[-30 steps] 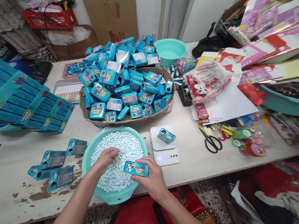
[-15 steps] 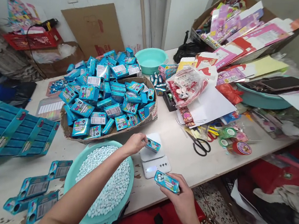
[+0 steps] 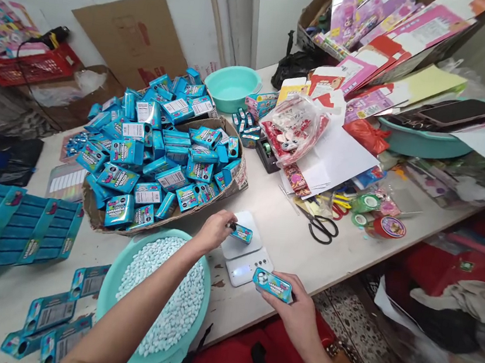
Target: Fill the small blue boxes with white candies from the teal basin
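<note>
My left hand [image 3: 217, 229] reaches across the basin to the white scale [image 3: 242, 255]. Its fingers are pinched together at the open end of a small blue candy box [image 3: 242, 234] resting on the scale's plate; whatever they hold is too small to make out. In my right hand [image 3: 297, 309], closed around its sides, is another blue candy box [image 3: 273, 284], tilted, with white candies showing in its round opening. Under my left forearm stands a mint-green basin [image 3: 107, 291] full of small pale candies [image 3: 174, 308].
A cardboard carton [image 3: 244, 170] heaped with blue boxes stands behind the basin. Several more boxes [image 3: 50, 311] lie at the left, beside a stacked blue display [image 3: 11, 229]. Black scissors [image 3: 322, 229], tape rolls [image 3: 366, 202] and paper [image 3: 351, 159] lie to the right.
The view has shifted slightly. My left hand stays at the box on the scale, its fingers drawn back a little. My right hand still holds its box near the scale's front edge.
</note>
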`<state>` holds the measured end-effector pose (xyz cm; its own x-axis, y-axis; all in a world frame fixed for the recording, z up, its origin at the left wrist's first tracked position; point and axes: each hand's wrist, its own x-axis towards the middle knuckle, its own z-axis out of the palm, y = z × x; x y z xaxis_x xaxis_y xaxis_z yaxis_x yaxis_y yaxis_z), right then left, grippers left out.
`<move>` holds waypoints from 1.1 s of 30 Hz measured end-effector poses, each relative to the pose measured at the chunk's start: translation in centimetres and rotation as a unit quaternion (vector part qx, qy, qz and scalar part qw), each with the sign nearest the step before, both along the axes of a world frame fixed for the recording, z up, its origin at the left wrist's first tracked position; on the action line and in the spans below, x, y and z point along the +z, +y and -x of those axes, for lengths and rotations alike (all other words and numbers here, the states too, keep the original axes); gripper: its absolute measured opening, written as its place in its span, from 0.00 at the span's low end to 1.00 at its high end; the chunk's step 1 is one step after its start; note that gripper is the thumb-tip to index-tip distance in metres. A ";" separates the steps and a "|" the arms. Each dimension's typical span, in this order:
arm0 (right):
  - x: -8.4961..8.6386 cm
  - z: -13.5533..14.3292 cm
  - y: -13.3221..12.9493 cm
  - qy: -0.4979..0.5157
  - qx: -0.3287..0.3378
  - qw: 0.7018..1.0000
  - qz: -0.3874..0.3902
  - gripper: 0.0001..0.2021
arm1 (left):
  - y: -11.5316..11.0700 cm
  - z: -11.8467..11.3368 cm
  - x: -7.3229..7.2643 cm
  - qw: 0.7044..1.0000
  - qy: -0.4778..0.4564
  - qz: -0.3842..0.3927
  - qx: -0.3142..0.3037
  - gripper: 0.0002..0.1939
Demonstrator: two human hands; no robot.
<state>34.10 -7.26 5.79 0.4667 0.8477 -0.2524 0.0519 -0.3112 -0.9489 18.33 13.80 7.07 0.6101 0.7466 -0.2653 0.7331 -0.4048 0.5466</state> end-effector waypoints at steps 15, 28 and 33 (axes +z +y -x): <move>0.5 -1.4 -1.2 -0.039 -0.048 0.998 0.028 0.19 | -2.6 5.7 1.1 0.723 -0.384 0.361 0.447 0.17; 0.3 -1.0 -0.4 -0.051 -0.039 0.998 0.024 0.20 | -2.7 1.4 -0.4 0.995 0.019 -0.006 0.098 0.08; -0.3 -0.2 1.5 -0.046 -0.007 0.999 0.012 0.21 | -3.4 0.5 -0.7 0.995 0.054 -0.015 0.084 0.04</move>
<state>34.34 -5.80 5.53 0.5004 0.8354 -0.2273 0.1349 -0.3346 -0.9327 17.87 10.41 6.37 0.4454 0.8438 -0.2992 0.8456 -0.2866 0.4504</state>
